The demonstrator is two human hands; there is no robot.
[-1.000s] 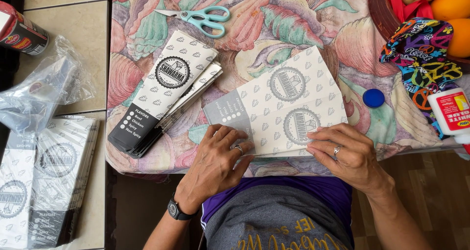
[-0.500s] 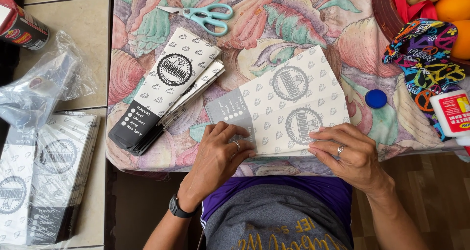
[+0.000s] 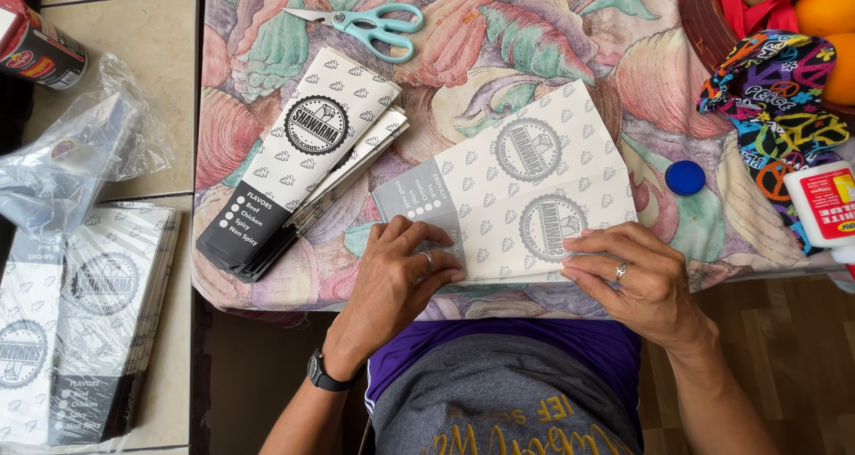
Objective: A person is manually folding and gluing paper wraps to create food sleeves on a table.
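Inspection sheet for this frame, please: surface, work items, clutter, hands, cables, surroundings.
Surface: table under a floral cloth.
Work items: flat white printed paper sleeve under both hands; stack of folded sleeves with black ends beside it.
Clutter: teal-handled scissors, blue round cap, white glue bottle, multicoloured patterned fabric.
Hands: left hand and right hand press the sleeve's near edge.
Cables: nothing seen.
Surroundings: tiled floor, clear plastic bag, more sleeves.
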